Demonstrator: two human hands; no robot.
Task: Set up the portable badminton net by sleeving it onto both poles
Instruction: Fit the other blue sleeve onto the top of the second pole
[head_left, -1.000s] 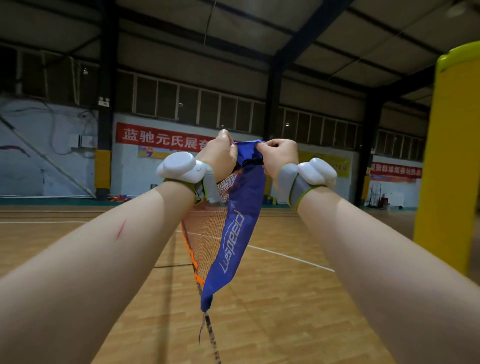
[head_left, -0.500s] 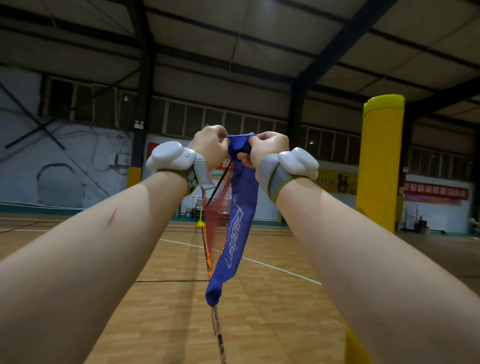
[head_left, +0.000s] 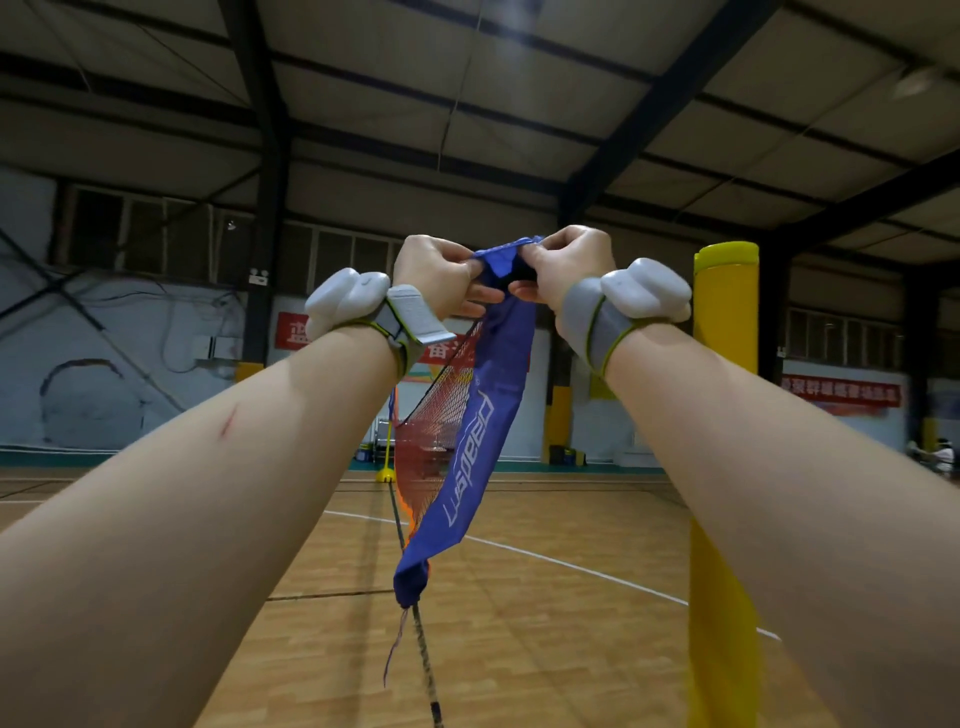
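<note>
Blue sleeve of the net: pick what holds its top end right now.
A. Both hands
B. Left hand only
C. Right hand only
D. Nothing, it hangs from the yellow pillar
A: the left hand and right hand both pinch the top of the blue sleeve, which hangs apart from the yellow pillar.

A single wide-angle head-worn camera looks forward along both outstretched forearms, tilted up enough to take in the hall's roof beams (head_left: 670, 104) as well as the wooden court floor (head_left: 545, 613). The left hand (head_left: 436, 275) and right hand (head_left: 563, 265) sit close, near frame centre, with a yellow padded column (head_left: 726, 312) at right; no second view overlaps.
</note>
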